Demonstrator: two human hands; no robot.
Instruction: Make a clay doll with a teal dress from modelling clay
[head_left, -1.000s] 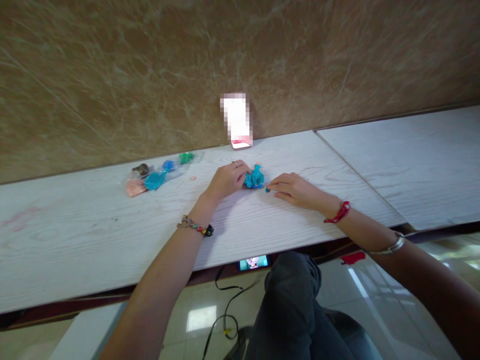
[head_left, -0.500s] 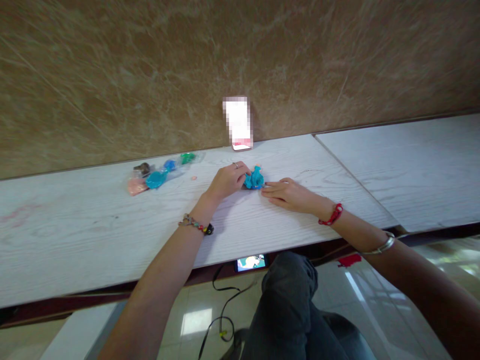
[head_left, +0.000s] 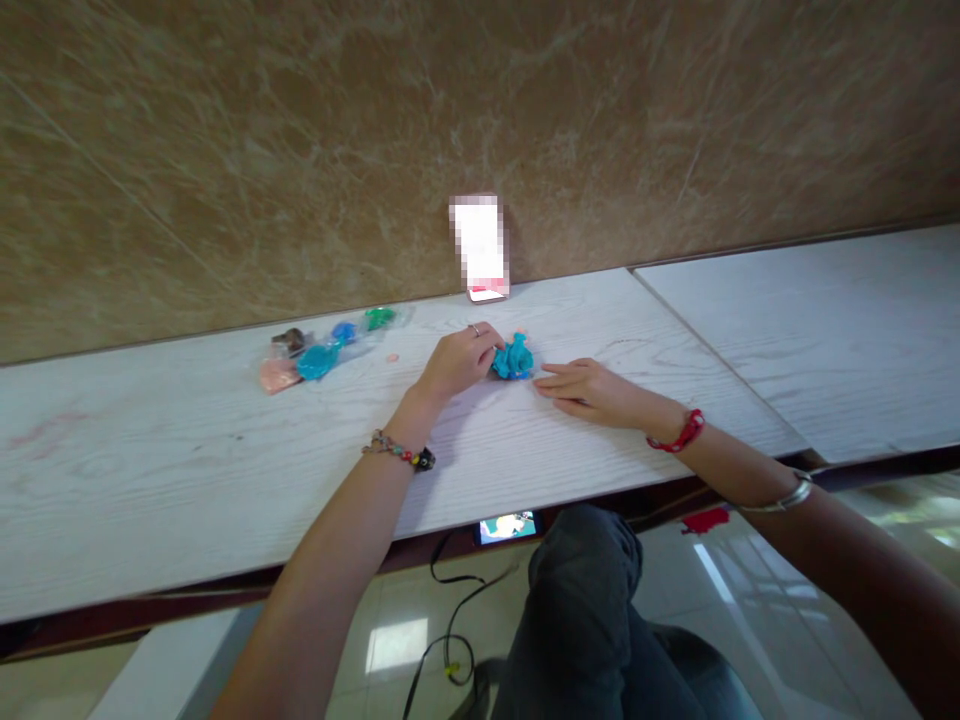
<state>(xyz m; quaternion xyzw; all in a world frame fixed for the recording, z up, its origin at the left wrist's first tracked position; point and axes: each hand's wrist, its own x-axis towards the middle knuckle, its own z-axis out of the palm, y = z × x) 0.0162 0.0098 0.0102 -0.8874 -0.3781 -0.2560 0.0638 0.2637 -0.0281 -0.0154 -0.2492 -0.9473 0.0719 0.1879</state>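
Note:
A blue clay figure [head_left: 514, 357] with ruffled folds and a little pinkish-orange at its top stands on the white wood-grain table [head_left: 315, 470]. My left hand [head_left: 466, 358] grips its left side with closed fingers; the fingertips are partly hidden behind it. Just right of the figure, my right hand [head_left: 581, 390] rests near the tabletop with fingers stretched out, holding nothing and slightly apart from the clay. A small pinkish bit of clay [head_left: 392, 358] lies to the left of my left hand.
Clear bags hold blue clay [head_left: 318, 361], pinkish clay [head_left: 279, 376] and green clay [head_left: 380, 317] at the back left. A lit phone [head_left: 481, 245], blurred out, leans on the marble-patterned wall [head_left: 300, 150]. Below the table's front edge, another lit screen [head_left: 508, 527] sits near a black cable [head_left: 450, 630].
My right hand has drawn back a little to the right, off the clay figure. My left hand stays on it. The whole view has shifted slightly.

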